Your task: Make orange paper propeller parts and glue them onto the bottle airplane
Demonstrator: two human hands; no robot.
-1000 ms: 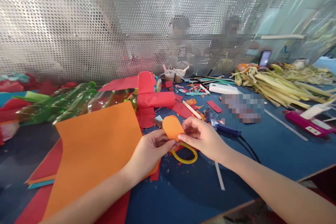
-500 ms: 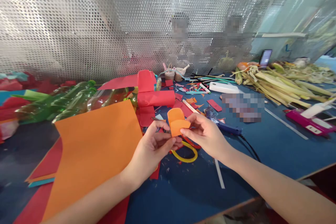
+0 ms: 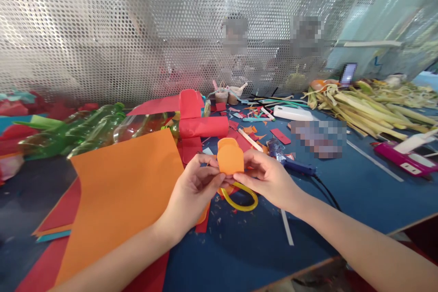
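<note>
Small orange foam pieces with rounded tops (image 3: 231, 157) stand upright between my hands, one partly behind the other. My left hand (image 3: 196, 182) pinches their lower left edge with thumb and fingers. At the lower right, my right hand (image 3: 267, 175) grips them the same way. Just below my fingers a yellow ring (image 3: 244, 207) lies on the blue table, partly hidden by the hands. Behind the foam pieces, a red rolled piece (image 3: 203, 127) lies among red scraps.
A large orange sheet (image 3: 130, 191) covers red sheets on the left. Green plastic bottles (image 3: 96, 132) lie behind it. To the right are a blue glue gun (image 3: 299, 167) with a black cord, a magenta power strip (image 3: 404, 160) and a pile of dried stalks (image 3: 366, 112). Perforated silvery sheeting (image 3: 164, 32) hangs behind.
The orange front piece, folded forward and tilted before, now stands upright against the one behind. My right hand has moved down and slightly inward to the lower edge.
</note>
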